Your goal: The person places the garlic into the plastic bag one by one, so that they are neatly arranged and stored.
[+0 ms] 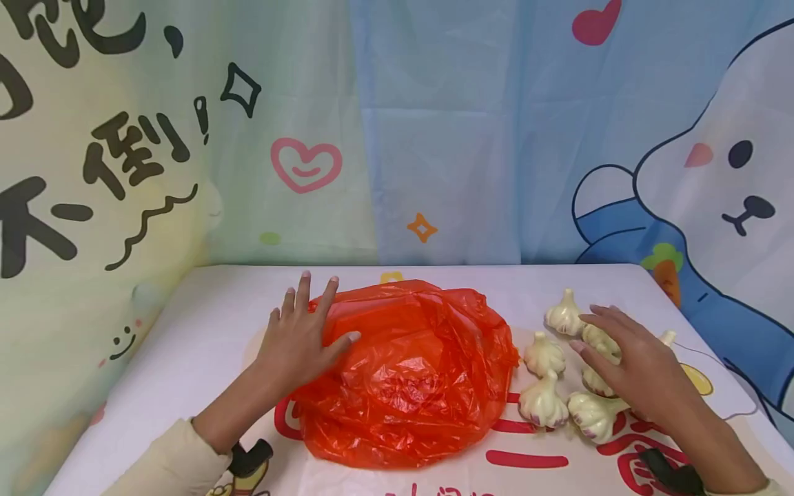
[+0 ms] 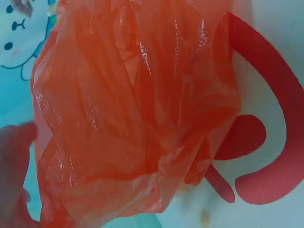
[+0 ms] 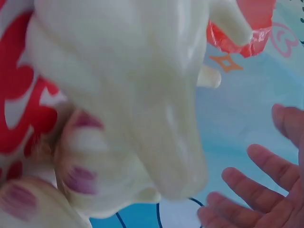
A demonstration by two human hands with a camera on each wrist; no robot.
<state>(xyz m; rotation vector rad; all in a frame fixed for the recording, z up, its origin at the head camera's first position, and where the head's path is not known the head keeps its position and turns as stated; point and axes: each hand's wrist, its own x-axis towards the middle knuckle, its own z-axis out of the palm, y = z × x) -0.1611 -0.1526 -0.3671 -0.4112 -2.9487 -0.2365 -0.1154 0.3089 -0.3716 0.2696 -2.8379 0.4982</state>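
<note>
The bag (image 1: pixel 409 372) is best steadied lightly by the left hand (image 1: pixel 302 339), and garlic (image 1: pixel 543 404) cupped by the right hand (image 1: pixel 642 362), each grip being spread and empty.

I wear a pale cream-beige left sleeve (image 1: pixel 174 465), creased softly, its cuff ending on the forearm and leaving the wrist bare. Of my right sleeve (image 1: pixel 753 490), only a sliver of similar pale cloth shows. By the left cuff sits a small black piece (image 1: pixel 253 457) with a blunt, rounded end; by my right forearm there is a longer dark fitting (image 1: pixel 671 472) — whether strap or casing, I cannot tell. My hands are bare, the fingers (image 3: pixel 273 167) slim with rounded tips — creases mark their joints.
</note>
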